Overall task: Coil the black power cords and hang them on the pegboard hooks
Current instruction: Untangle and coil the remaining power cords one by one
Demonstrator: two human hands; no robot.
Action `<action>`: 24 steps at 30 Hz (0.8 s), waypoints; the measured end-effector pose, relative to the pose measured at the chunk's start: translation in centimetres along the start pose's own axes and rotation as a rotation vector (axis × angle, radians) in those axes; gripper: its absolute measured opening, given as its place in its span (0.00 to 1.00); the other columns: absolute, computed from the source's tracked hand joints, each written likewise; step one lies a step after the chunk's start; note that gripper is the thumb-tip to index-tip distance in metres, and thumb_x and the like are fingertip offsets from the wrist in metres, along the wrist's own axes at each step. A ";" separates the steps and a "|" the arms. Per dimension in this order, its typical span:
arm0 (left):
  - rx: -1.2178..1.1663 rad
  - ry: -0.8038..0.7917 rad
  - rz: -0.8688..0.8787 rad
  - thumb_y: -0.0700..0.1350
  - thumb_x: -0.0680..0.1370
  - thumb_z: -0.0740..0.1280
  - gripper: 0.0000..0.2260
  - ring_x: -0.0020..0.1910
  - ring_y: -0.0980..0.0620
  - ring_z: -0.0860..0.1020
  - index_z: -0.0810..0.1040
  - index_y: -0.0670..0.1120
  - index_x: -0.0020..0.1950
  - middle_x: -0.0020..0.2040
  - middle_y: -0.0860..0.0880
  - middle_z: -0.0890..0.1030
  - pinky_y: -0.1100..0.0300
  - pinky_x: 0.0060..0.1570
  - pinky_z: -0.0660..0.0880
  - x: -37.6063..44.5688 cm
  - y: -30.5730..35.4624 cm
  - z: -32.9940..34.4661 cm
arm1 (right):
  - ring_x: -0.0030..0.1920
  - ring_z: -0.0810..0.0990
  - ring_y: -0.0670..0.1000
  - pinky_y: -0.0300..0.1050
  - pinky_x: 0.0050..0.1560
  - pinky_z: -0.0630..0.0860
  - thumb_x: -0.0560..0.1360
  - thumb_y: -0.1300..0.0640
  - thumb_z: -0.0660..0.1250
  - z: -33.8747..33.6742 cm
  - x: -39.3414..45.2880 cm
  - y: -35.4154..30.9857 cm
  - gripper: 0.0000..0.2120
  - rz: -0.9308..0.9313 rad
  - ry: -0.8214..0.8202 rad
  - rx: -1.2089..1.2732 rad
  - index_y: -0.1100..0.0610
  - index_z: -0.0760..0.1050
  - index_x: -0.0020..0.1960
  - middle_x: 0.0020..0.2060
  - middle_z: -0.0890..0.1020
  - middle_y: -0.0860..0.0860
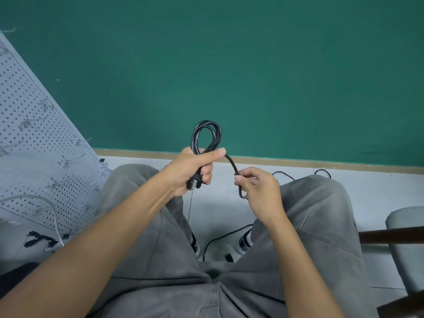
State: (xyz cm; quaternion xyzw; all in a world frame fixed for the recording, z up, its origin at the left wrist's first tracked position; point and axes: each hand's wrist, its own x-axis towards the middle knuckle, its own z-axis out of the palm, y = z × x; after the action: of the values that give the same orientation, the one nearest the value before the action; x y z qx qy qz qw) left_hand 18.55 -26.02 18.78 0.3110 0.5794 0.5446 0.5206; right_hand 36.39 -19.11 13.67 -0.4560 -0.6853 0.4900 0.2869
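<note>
Head view: a seated person looks down over grey trousers (160, 260) at both hands, held above the knees.
Left hand (195, 173): fingers and thumb are curled round the cord (206, 136), gripping the gathered loops in the fist; thumb stretched out to the right along the top.
Coil: several black loops stand up out of the left fist, rounded at the top, seen against the green wall (229, 65).
Plug (193, 184): a black plug end sticks out below the left fist, beside the curled fingers.
Right hand (257, 187): just right of the left hand and a little lower; thumb and fingers pinch the cord's free run.
Free run: it arcs from under the left thumb down to the right fingertips, then bends in a small hook at the base of those fingers.
Hanging strand: a thin black line drops straight down from the left fist between the knees.
Floor (220, 207): pale grey; more black cable (218, 239) curves between the shoes, and loops show beyond the right knee.
Pegboard (34, 134): grey, perforated, leaning at the left with metal hooks on it, well apart from the hands.
Chair (403, 235): part of one at the right edge.
</note>
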 end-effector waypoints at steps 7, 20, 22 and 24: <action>0.134 0.001 0.004 0.50 0.77 0.75 0.11 0.35 0.48 0.79 0.81 0.43 0.44 0.40 0.44 0.84 0.58 0.30 0.71 0.5 -1.6 0.7 | 0.42 0.86 0.52 0.43 0.44 0.84 0.80 0.66 0.69 -0.1 -1.0 -3.2 0.02 0.023 -0.009 0.426 0.64 0.80 0.50 0.39 0.83 0.57; 0.229 -0.191 -0.043 0.43 0.78 0.74 0.14 0.28 0.50 0.75 0.78 0.31 0.50 0.30 0.44 0.76 0.46 0.49 0.81 -0.1 -2.0 2.0 | 0.40 0.83 0.49 0.43 0.48 0.80 0.75 0.54 0.77 -0.6 -0.7 -3.6 0.08 0.047 0.143 0.364 0.58 0.81 0.46 0.39 0.85 0.52; 0.172 -0.186 -0.086 0.40 0.77 0.75 0.11 0.24 0.51 0.70 0.77 0.37 0.39 0.27 0.44 0.71 0.45 0.55 0.81 -0.3 -1.9 2.4 | 0.51 0.82 0.43 0.39 0.54 0.77 0.72 0.46 0.77 -1.2 -0.5 -3.5 0.18 0.038 0.107 0.376 0.53 0.79 0.56 0.51 0.84 0.48; 0.141 -0.212 -0.125 0.39 0.77 0.75 0.10 0.23 0.50 0.68 0.80 0.43 0.36 0.25 0.44 0.70 0.47 0.52 0.82 -0.6 -1.9 2.8 | 0.59 0.81 0.44 0.43 0.61 0.77 0.68 0.39 0.74 -1.7 -0.2 -3.4 0.30 0.056 -0.033 0.417 0.49 0.75 0.66 0.60 0.81 0.47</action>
State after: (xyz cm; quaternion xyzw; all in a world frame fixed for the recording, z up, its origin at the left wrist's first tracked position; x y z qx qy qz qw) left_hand 21.74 -26.14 17.47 0.3660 0.5762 0.4332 0.5885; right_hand 36.74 -18.93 17.49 -0.3975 -0.5607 0.6365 0.3501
